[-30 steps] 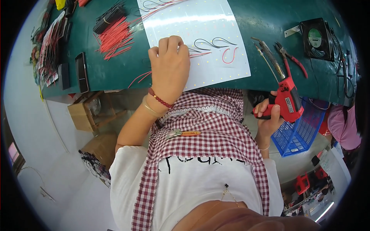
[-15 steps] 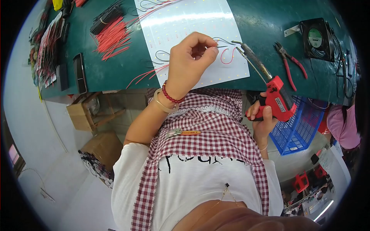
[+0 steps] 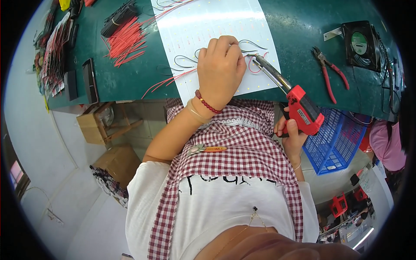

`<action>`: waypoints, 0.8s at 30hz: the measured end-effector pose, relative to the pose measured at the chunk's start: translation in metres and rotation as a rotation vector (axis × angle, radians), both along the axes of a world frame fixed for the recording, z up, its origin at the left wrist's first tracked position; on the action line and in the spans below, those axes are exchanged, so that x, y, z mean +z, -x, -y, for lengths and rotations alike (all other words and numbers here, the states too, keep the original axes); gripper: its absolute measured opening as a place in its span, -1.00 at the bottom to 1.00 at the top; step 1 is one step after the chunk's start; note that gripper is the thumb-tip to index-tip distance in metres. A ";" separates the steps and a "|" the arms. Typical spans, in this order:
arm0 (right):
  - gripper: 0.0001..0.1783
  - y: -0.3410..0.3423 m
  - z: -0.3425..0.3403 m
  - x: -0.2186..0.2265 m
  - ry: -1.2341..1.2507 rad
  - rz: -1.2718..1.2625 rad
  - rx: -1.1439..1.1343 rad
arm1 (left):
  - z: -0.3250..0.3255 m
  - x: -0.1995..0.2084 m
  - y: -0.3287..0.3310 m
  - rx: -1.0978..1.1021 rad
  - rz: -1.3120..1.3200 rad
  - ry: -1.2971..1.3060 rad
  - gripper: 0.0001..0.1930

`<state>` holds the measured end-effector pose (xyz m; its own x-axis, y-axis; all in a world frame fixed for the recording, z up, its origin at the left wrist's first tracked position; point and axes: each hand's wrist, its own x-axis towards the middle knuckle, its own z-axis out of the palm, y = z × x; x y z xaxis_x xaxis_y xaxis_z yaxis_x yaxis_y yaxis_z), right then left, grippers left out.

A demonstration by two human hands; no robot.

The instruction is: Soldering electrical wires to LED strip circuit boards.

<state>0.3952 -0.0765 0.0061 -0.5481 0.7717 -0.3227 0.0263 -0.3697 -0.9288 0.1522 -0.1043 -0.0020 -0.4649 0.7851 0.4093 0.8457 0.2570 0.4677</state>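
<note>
A bundle of red and black wires (image 3: 125,45) is lying on the green surface (image 3: 299,26), left of a white board (image 3: 234,26). Loose red wires (image 3: 168,79) are crossing the board's left edge, and a black wire loop (image 3: 184,57) is curving on the board beside them. The left hand (image 3: 222,71) is bending over the board, fingers curled — its fingertips are hidden, so I cannot tell whether they are pinching anything. Just right of it, the tip of a red soldering gun (image 3: 304,112) is hovering or resting near the thumb; which of the two, I cannot tell. The right hand (image 3: 295,138) is wrapping around the gun's handle — holding it below the surface's edge. Farther right, red-handled cutters (image 3: 327,73) are lying open.
</note>
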 end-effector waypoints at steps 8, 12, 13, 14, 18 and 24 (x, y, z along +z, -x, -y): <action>-0.60 0.000 0.002 0.001 -0.008 0.002 -0.012 | 0.000 0.001 0.000 -0.009 -0.001 0.047 -0.86; -0.58 0.001 0.003 0.003 -0.008 -0.052 -0.051 | 0.001 0.002 0.000 -0.012 0.008 0.042 -0.87; -0.57 0.002 0.003 0.005 -0.015 -0.029 -0.036 | 0.001 0.002 0.000 -0.013 0.007 0.043 -0.87; -0.56 0.003 0.003 0.006 -0.021 -0.006 -0.020 | 0.001 0.002 0.000 -0.012 0.007 0.042 -0.87; -0.57 0.002 0.005 0.004 0.007 0.014 -0.022 | 0.000 0.002 0.000 -0.005 0.011 0.049 -0.88; -0.57 0.003 0.007 0.006 -0.052 0.094 0.003 | 0.001 0.004 0.000 0.007 0.009 0.043 -0.89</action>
<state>0.3925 -0.0836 0.0125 -0.5194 0.7873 -0.3322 0.1148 -0.3210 -0.9401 0.1526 -0.1049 0.0022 -0.4738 0.7986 0.3710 0.8397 0.2829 0.4635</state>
